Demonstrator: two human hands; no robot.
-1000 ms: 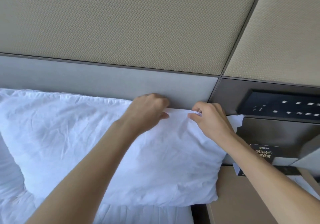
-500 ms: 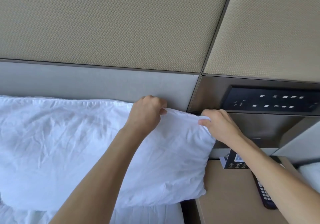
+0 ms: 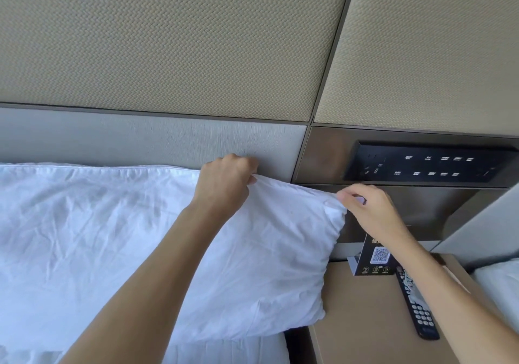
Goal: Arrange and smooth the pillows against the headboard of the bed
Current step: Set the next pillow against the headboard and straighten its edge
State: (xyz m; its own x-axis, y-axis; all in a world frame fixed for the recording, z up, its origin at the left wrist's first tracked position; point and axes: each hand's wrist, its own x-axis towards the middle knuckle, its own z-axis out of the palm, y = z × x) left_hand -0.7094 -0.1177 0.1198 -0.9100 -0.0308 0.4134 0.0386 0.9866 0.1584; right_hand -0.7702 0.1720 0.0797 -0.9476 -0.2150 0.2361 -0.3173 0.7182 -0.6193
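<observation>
1. A white pillow [image 3: 118,240] stands propped against the grey padded headboard [image 3: 146,141], its top edge touching the panel and its lower edge resting on the white bed sheet [image 3: 233,349].
2. The left hand [image 3: 224,183] is curled closed on the pillow's top edge, right of its middle, with a fold of the case pinched up in the fingers and the knuckles against the headboard.
3. The right hand [image 3: 368,209] is closed on the pillow's top right corner, the cloth nipped between thumb and fingertips; the corner is drawn out to a point.
4. Both forearms are bare and reach in from the near side.
5. The pillowcase is creased all over, most heavily down the right side.
6. Just right of the pillow is a tan bedside worktop [image 3: 362,321]. On it a black remote control [image 3: 415,304] lies flat, and a black card with a QR code [image 3: 376,257] stands upright at the far edge.
7. Above that, a black switch panel [image 3: 427,165] is set in a bronze metal surround.
8. A woven beige wall panel [image 3: 168,40] fills the space above the headboard.
</observation>
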